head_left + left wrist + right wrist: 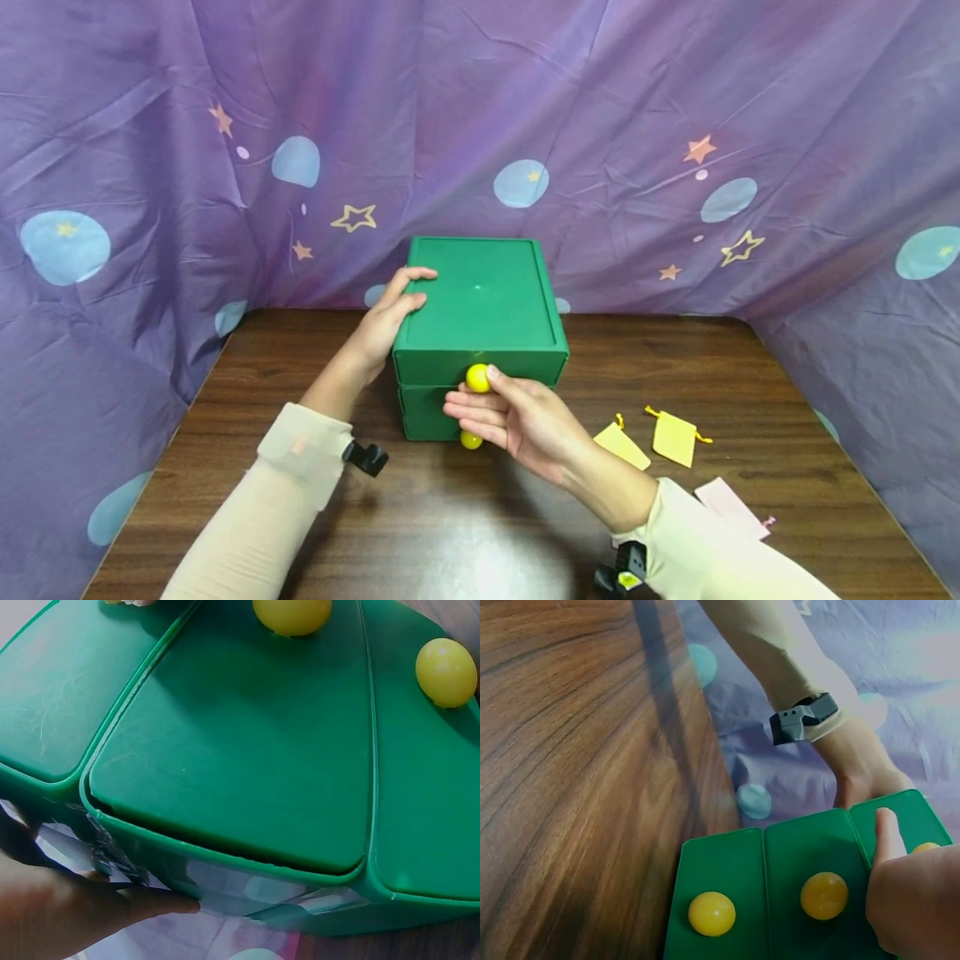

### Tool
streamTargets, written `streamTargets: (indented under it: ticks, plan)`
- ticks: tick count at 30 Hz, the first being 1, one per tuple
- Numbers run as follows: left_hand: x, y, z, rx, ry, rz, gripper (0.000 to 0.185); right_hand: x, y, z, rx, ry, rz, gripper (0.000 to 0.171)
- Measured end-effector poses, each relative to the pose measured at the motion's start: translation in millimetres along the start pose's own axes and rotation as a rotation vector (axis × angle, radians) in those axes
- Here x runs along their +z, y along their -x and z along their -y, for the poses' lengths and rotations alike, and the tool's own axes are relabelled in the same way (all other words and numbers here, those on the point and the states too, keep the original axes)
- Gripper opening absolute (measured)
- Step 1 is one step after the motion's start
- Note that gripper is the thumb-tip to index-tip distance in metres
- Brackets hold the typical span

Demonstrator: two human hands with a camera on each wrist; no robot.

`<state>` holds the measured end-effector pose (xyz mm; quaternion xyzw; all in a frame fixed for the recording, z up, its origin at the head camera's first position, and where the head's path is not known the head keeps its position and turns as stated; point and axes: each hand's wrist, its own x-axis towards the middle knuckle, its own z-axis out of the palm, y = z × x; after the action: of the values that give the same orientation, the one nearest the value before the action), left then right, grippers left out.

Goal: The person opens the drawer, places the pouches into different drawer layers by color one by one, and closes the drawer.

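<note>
A green drawer box (pixel 480 300) with round yellow knobs stands on the table, its drawers pushed in. My left hand (pixel 382 325) rests against the box's left side, fingers reaching over the top edge; clear tape shows on that side in the left wrist view. At the front, my right hand (pixel 525 417) is at the top drawer's yellow knob (pixel 478 377). Its thumb tip touches or nearly touches the knob, and the other fingers extend straight beneath it. The middle knob (pixel 824 895) and bottom knob (pixel 712 913) show in the right wrist view, free of the hand.
Two small yellow drawstring pouches (pixel 674 437) and a pink pouch (pixel 731 508) lie on the brown wooden table (pixel 450 517), right of the box. A purple cloth (pixel 480 125) with stars and planets hangs behind and along both sides.
</note>
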<state>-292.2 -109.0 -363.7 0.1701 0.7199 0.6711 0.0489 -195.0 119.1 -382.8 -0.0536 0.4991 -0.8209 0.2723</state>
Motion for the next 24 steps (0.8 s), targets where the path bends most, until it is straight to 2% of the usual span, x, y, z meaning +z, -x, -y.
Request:
streamTargets:
  ticks: [16,24]
  plan:
    - [0.0,-0.7,0.7,-0.002,-0.001,-0.003,0.042,-7,-2,-8,-0.002,0.132,-0.068,0.071]
    - [0.0,-0.1,0.8,0.003,-0.005,-0.007,0.042,-12,-2,-15,-0.021,0.137,-0.103,0.070]
